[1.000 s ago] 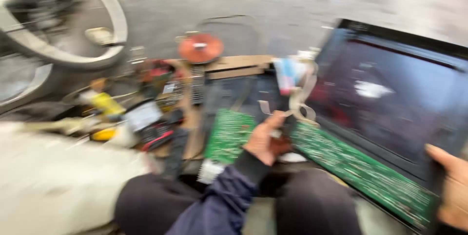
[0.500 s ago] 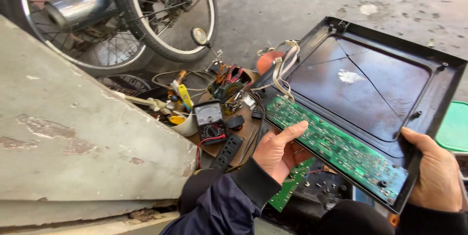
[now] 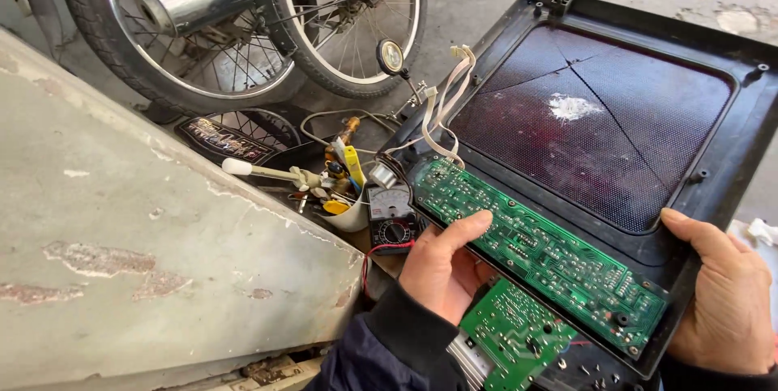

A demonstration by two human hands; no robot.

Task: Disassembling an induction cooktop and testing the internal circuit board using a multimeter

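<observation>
Both hands grasp the black rectangular appliance panel [image 3: 616, 107]: left hand [image 3: 442, 265] beside its long green circuit board [image 3: 539, 257], right hand [image 3: 725, 298] clasping the opposite edge.

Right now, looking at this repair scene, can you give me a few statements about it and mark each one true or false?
1. Both hands hold the black panel. True: the left hand grips its lower left edge, the right hand its lower right edge.
2. The long green circuit board lies on the ground. False: it sits along the panel's lower edge.
3. A meter with a dial lies left of the left hand. True.
4. The panel's dark glass is flawless. False: cracks and a white patch show.
</observation>
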